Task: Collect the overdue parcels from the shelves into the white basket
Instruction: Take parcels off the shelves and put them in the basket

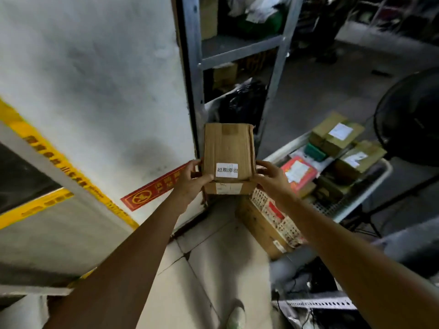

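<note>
A white wall [95, 74] with a red sign [154, 189] fills the left. The left hand [190, 180] and right hand [270, 176] clamp the two sides of a cardboard box [229, 148] held in the air, its white label [226, 170] facing up. Just behind it stands a grey metal shelf [240, 48] holding a black bag [242, 100]. To the right, the white basket [370, 188] already holds several parcels [337, 136], beside a black fan [411, 117]. A brown crate [259, 224] sits against the basket's near corner.
</note>
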`<control>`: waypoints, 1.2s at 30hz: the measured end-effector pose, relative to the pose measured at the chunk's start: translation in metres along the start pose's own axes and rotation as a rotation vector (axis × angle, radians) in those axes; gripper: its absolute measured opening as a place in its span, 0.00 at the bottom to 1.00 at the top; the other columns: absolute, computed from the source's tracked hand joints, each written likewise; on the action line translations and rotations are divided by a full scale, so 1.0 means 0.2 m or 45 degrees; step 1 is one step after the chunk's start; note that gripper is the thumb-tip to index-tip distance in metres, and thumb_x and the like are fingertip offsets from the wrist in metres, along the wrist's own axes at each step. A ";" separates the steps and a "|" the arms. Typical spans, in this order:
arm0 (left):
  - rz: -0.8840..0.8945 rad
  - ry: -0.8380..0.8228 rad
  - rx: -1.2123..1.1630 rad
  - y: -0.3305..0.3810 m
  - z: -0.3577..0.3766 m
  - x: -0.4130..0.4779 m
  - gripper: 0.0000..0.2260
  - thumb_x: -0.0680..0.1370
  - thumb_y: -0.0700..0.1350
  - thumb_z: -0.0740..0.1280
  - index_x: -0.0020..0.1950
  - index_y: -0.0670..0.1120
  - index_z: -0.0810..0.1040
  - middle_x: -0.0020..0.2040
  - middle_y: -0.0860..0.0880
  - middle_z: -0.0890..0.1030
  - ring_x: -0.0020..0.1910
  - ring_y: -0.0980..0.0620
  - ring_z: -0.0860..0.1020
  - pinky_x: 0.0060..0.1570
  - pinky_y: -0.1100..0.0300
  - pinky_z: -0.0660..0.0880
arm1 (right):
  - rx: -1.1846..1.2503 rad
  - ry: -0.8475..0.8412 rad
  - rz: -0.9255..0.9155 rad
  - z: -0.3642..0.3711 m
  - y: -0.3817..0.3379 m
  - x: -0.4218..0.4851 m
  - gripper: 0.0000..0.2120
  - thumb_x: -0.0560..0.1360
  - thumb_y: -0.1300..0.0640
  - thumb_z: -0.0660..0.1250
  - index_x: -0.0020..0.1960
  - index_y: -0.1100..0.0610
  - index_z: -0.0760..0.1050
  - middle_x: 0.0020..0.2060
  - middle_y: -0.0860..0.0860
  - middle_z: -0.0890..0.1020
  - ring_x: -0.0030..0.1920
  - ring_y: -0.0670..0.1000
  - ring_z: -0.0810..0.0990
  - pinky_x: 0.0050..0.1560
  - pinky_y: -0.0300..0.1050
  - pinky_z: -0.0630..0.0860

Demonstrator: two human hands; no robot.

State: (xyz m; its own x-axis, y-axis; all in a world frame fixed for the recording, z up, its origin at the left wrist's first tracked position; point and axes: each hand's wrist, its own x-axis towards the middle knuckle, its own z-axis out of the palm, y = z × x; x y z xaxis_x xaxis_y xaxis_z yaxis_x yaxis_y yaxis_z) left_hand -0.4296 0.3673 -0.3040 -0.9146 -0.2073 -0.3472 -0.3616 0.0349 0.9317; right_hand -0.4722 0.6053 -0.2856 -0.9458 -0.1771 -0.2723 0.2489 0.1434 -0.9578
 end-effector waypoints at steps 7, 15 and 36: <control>0.046 -0.203 0.187 0.15 0.43 0.36 0.30 0.70 0.54 0.76 0.69 0.61 0.69 0.68 0.50 0.73 0.65 0.48 0.74 0.65 0.46 0.74 | 0.088 0.337 0.050 -0.38 0.02 0.14 0.21 0.72 0.64 0.73 0.63 0.52 0.76 0.53 0.54 0.82 0.51 0.54 0.83 0.52 0.54 0.80; -0.016 -0.576 0.203 0.26 0.93 0.82 0.29 0.61 0.55 0.76 0.60 0.65 0.72 0.59 0.48 0.80 0.55 0.49 0.82 0.57 0.46 0.80 | 0.170 0.678 0.099 -0.72 0.08 0.27 0.22 0.71 0.63 0.75 0.64 0.56 0.76 0.53 0.54 0.83 0.48 0.48 0.83 0.40 0.36 0.79; -0.249 -1.138 0.569 0.01 1.94 1.24 0.33 0.70 0.43 0.79 0.72 0.54 0.69 0.56 0.56 0.75 0.55 0.49 0.80 0.57 0.43 0.79 | 0.326 1.197 0.403 -1.24 0.71 0.37 0.24 0.68 0.52 0.78 0.63 0.47 0.76 0.55 0.44 0.80 0.58 0.45 0.78 0.59 0.49 0.77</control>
State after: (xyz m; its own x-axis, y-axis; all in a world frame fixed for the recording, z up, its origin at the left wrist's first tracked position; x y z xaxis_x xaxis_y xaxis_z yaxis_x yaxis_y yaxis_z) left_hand -0.7272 0.6948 -0.4287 -0.5665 0.5519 -0.6120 -0.3861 0.4783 0.7887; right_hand -0.5586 0.8547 -0.4188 -0.5828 0.6835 -0.4395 0.4482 -0.1807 -0.8755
